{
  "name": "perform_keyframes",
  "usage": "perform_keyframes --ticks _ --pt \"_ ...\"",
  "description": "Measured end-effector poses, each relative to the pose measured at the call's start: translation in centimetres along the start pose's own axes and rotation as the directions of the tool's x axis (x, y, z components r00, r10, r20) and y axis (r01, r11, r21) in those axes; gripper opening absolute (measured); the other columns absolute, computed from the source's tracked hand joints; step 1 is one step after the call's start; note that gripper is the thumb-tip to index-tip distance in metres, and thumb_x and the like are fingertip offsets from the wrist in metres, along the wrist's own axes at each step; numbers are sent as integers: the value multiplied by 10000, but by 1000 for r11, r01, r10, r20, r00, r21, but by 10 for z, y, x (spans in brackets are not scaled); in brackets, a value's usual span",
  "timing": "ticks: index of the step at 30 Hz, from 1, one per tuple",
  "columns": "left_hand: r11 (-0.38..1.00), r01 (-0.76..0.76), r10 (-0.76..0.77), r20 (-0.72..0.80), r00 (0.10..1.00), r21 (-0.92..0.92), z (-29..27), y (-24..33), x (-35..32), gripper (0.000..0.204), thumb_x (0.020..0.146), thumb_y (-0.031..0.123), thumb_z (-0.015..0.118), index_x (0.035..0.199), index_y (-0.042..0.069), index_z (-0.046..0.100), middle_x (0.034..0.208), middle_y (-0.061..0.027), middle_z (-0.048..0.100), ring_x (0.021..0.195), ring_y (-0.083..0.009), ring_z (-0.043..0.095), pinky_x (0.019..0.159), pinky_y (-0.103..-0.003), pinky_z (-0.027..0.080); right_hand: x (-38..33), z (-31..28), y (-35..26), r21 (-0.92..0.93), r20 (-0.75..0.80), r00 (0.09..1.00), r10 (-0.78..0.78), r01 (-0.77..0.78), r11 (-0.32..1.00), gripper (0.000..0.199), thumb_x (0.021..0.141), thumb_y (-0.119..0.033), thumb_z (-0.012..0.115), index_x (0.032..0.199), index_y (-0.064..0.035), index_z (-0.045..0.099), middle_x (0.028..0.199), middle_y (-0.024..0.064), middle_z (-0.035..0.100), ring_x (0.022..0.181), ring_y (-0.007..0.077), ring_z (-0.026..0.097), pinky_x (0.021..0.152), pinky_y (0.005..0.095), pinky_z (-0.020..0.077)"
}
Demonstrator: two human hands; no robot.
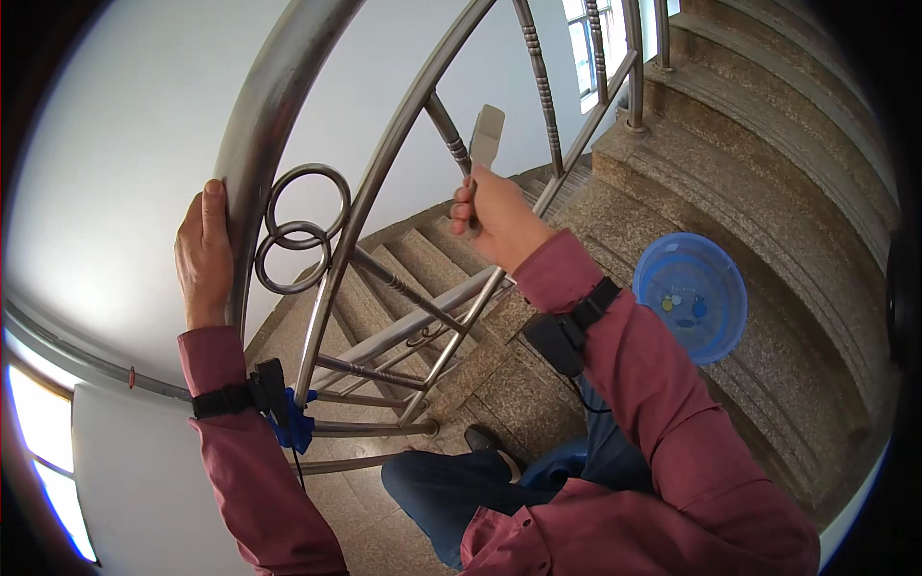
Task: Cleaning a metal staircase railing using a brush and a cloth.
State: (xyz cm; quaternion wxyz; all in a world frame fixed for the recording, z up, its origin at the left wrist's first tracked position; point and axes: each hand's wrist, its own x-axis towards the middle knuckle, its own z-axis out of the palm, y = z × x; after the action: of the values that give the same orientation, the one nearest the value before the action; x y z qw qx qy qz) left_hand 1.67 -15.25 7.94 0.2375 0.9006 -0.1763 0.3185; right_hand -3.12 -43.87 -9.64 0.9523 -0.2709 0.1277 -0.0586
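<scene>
My left hand is closed round the thick metal handrail, thumb over its near side. In my right hand is a handled tool with a flat, pale grey head. Its handle is mostly hidden in my fist, and bristles or a blade cannot be made out. The head points up, beside a ribbed baluster of the stair railing. Two interlocked metal rings sit between the handrail and the thinner rail, just right of my left hand.
A blue plastic basin stands on the stone steps to my right. Something blue and crumpled is by the railing near my left wrist. Lower steps descend beyond the railing. A white wall rises at the left.
</scene>
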Motion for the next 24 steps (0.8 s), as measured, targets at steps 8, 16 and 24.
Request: perform_keyframes --ticks 8,16,24 --pt "1000 11 -11 30 999 13 -4 -4 1 749 1045 679 360 1092 20 713 744 -124 582 734 -218 543 691 -377 442 -43 -20 -4 -288 -36 984 -177 159 944 242 1071 -304 478 938 -103 458 692 -2 457 508 113 434 492 308 389" --pt "999 36 -37 16 999 23 -6 1 0 739 1041 676 367 1124 36 726 801 -136 633 789 -241 591 762 -388 472 -30 -63 -18 -866 500 735 -457 426 -263 413 1041 -363 552 844 -7 619 663 145 599 597 341 589 583 450 456" --pt "999 31 -32 11 999 18 -4 0 -1 735 1044 671 361 1157 44 729 827 -148 653 814 -263 612 785 -401 480 -45 -53 -62 -917 329 836 -439 172 -361 386 997 -370 610 884 -24 738 794 208 686 778 419 676 708 515 518"
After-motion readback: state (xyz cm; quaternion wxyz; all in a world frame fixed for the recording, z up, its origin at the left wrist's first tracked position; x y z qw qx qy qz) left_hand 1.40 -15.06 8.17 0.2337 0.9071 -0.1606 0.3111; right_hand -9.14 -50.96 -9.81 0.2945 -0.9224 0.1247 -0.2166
